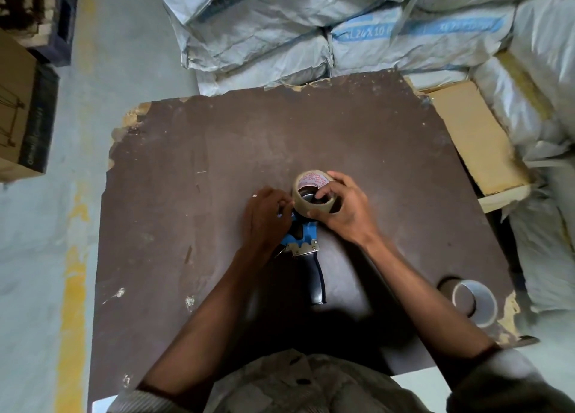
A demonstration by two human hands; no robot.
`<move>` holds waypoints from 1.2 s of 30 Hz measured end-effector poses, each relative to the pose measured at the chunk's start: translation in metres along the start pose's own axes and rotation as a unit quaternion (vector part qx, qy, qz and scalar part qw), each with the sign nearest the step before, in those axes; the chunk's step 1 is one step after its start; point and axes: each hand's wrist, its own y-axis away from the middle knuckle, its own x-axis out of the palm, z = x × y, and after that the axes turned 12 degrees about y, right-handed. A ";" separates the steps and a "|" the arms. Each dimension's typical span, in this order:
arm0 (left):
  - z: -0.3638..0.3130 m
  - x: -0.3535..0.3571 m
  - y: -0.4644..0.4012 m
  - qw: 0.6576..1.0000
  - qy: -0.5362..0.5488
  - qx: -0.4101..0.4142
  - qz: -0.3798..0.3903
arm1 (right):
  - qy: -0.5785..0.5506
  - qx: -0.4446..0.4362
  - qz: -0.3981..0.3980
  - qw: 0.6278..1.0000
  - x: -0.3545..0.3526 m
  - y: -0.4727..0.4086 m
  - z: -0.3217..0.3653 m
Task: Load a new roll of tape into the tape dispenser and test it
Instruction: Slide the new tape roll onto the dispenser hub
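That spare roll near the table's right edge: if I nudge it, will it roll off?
Probably not. The spare roll appears to lie flat on its side face, hole up, so a nudge should slide it, not roll it. It sits close to the worn table edge, so an outward push might tip it off. It looks thin-walled, likely light.

Two hands: the left hand (pixel 267 216) and the right hand (pixel 342 207). One tape dispenser (pixel 303 248) at the middle of one tabletop (pixel 193 226). Two rolls of tape: one roll (pixel 311 192) on the dispenser, one spare roll (pixel 474 302) near right. One cardboard box (pixel 15 108) far left. Several stacked sacks (pixel 311 24) far behind.
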 end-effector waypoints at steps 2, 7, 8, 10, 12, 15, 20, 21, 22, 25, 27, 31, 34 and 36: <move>0.001 -0.002 0.002 1.000 0.002 -0.008 0.002 | 0.000 -0.006 0.001 1.000 -0.001 0.002 0.000; 0.005 -0.003 0.007 1.000 0.012 0.001 0.013 | 0.023 -0.043 -0.006 0.999 0.001 0.008 -0.004; 0.007 -0.003 0.008 1.000 0.008 0.003 0.013 | 0.023 -0.046 -0.007 0.999 0.001 0.010 -0.004; 0.013 -0.003 0.011 1.000 0.000 0.002 0.016 | 0.014 -0.047 -0.004 0.999 0.001 0.013 -0.002; 0.017 -0.002 0.012 1.000 -0.009 0.001 0.016 | 0.006 -0.048 0.000 0.999 0.000 0.014 0.000; 0.017 -0.001 0.014 0.999 -0.022 -0.007 0.025 | 0.014 -0.039 0.011 0.999 -0.001 0.014 0.001; 0.015 -0.003 0.013 0.999 -0.022 0.006 0.029 | 0.054 -0.004 0.055 0.997 0.001 0.007 0.009; 0.014 -0.004 0.013 0.999 -0.019 0.011 0.028 | 0.062 0.000 0.055 0.997 0.001 0.005 0.009; 0.013 -0.006 0.013 0.999 -0.015 0.013 0.027 | 0.069 -0.001 0.051 0.996 0.002 0.004 0.009; 0.013 -0.012 0.007 0.999 0.005 0.022 0.034 | 0.065 -0.005 0.027 0.997 0.003 0.004 0.008; 0.014 -0.015 -0.003 0.995 0.025 0.059 0.078 | 0.071 -0.014 0.020 0.997 0.003 0.005 0.009; 0.000 -0.014 -0.023 0.973 -0.006 0.156 0.168 | 0.084 -0.019 0.054 0.995 -0.001 0.004 0.007; -0.008 -0.013 -0.033 0.968 -0.022 0.126 0.218 | 0.109 -0.031 0.102 0.988 -0.012 -0.001 0.006; -0.007 -0.013 -0.038 0.968 0.005 0.099 0.229 | 0.093 -0.013 0.115 0.989 -0.019 -0.005 0.005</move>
